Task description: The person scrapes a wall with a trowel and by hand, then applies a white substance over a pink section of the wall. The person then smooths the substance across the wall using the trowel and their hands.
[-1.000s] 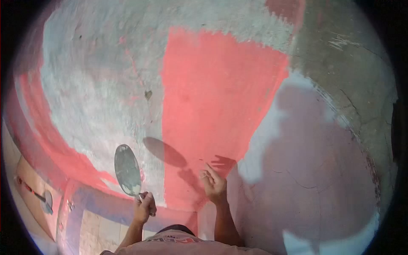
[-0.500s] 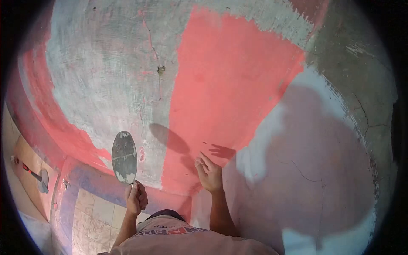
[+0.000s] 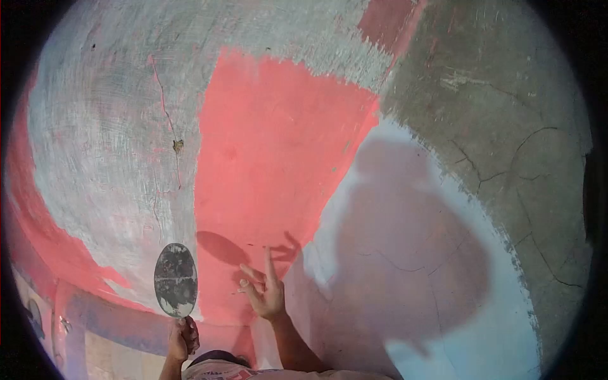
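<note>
Upright in my left hand (image 3: 183, 339) is a flat oval paddle-like tool (image 3: 176, 280), its dark grey face smeared with whitish patches. My fingers wrap round it at its lower end. My right hand (image 3: 267, 296) has nothing in it. Its index finger stretches up and the other fingers are apart, with the fingertip right by its own shadow on the pink painted section (image 3: 259, 158) of the wall. A small dark mark shows on the pink just left of that fingertip.
Rough grey wall (image 3: 114, 126) with a crack and a chipped spot lies left of the pink. To the right, a white area (image 3: 500, 272) carries a large shadow, beside bare cracked grey wall (image 3: 538, 171). A pale ledge (image 3: 120, 358) runs along the lower left.
The view has shifted up and right, so wall and hands sit further left and the hands lower. My right index finger is now stretched out straighter. The left hand still holds the oval tool.
</note>
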Motion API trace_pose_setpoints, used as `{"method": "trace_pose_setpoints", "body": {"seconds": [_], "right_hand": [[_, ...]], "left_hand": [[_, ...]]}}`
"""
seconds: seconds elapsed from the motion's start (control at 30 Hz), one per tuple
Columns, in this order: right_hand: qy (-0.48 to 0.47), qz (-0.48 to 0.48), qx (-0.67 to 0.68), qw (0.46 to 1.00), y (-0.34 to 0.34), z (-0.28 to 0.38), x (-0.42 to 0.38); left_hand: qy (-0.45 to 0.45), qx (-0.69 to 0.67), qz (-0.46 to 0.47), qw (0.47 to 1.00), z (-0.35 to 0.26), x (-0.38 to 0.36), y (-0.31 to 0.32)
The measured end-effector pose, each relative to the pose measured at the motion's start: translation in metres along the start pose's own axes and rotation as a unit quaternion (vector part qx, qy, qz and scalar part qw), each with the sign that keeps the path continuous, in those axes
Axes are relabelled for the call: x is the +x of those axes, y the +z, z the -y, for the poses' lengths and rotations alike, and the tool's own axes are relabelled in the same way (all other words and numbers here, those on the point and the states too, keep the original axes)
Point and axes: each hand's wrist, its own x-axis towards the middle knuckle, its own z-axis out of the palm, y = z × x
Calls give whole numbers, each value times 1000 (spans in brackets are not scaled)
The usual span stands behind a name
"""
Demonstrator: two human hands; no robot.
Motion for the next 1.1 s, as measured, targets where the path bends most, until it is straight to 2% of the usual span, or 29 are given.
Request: {"method": "trace_pose_setpoints", "body": {"seconds": [0.1, 0.17, 0.3, 0.37, 0.4, 0.43, 0.47, 0.5, 0.57, 0.63, 0.73, 0.83, 0.87, 0.97, 1.0, 1.07, 1.1], "right_hand": [[-214, -23, -184, 959, 20, 14, -17], [-311, -64, -198, 928, 31, 38, -9], [-425, -85, -295, 852, 29, 136, 36], [-449, -124, -357, 810, 17, 174, 78], [-450, -148, -421, 774, 11, 197, 95], [-449, -171, -482, 732, 4, 220, 112], [-459, -187, -480, 724, -5, 237, 130], [-469, -202, -477, 715, -13, 255, 150], [-525, -271, -478, 650, -32, 288, 193], [-419, -291, -465, 723, -47, 320, 217], [-466, -294, -498, 670, -67, 328, 236], [-454, -320, -531, 640, -64, 303, 221], [-458, -325, -530, 635, -63, 297, 216], [-453, -344, -512, 644, -63, 298, 222], [-437, -338, -479, 682, -63, 318, 222], [-463, -353, -517, 627, -74, 364, 240], [-437, -356, -528, 635, -75, 389, 244]], "left_hand": [[-42, 27, 57, 997, -38, -8, 9], [-42, 90, 83, 992, -65, 11, 43], [78, 151, 229, 959, -117, 70, 127], [315, 272, 311, 854, -129, 119, 162], [449, 314, 309, 778, -138, 145, 184], [598, 344, 274, 671, -154, 163, 218], [388, 231, 326, 831, -188, 152, 251], [144, 99, 352, 920, -221, 139, 282], [179, 59, 360, 914, -245, 161, 334], [161, 28, 371, 914, -269, 168, 373], [65, -44, 381, 921, -268, 176, 400], [-87, -129, 413, 898, -218, 201, 388], [-56, -158, 461, 871, -210, 190, 381], [-45, -134, 461, 876, -222, 181, 384], [-24, -122, 463, 878, -242, 174, 391], [-6, -165, 480, 862, -269, 182, 427], [16, -164, 491, 855, -283, 183, 444]]}}
